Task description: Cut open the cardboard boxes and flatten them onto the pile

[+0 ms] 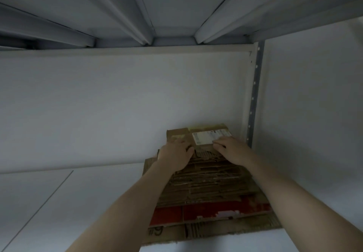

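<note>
**Position.** The flattened brown cardboard box with yellow tape (178, 133) lies on top of the tall pile of flattened brown corrugated sheets (212, 179). It sits at the far end of the pile, close to the white back panel (98, 104). The pile stands on a white surface (59, 202) just beside the grey perforated metal upright (254, 94). A red printed sheet (206, 212) shows near the bottom of the pile.

**Hands.** The left hand (176, 151) rests on the near left part of the top box, fingers laid fairly straight across it, thumb toward the middle. The right hand (231, 149) rests on the near right part, its bent fingertips at the edge of the white rectangular shipping label (208, 137). The light is dim, so it cannot be told whether those fingers only press or hook the near edge.

**Handling.**
- Judged light and stiff across its face; it should bend only along the creases.
- Creased panels tend to spring up, so even downward pressure from both palms is advised.
- Sheet slides readily on sheet, and the stack edges are ragged. Push straight down, not sideways.
- To reposition, take hold at two opposite edges, clear of the label and tape, which are probably slicker.

**Progress.** This box appears to be already cut and flat, and is now being seated on the pile.
</note>
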